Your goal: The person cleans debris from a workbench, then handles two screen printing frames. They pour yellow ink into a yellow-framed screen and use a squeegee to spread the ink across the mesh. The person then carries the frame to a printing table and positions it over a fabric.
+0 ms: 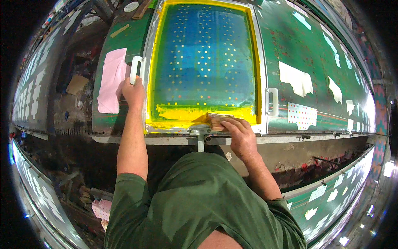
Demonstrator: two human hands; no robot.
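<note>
A screen-printing frame [262, 118] lies on a long green table in front of me, its blue-green mesh [203, 83] dotted with small pale spots. Bright yellow ink [178, 113] coats the mesh's near end and inner edges. My left hand [133, 92] is closed around the near end of the white handle [138, 66] on the frame's left side. At the near edge, my right hand [241, 133] grips a wooden squeegee [217, 122] standing in the ink. Its blade is hidden from view. A metal clamp [200, 137] sits at the middle of the near side.
Another white handle [273, 102] is on the frame's right side. Pink cloth [112, 81] lies left of the frame. White cloth pieces [295, 78] and a dotted cloth [302, 115] lie on the green table [286, 45] to the right. A metal rail [290, 139] runs along its near edge.
</note>
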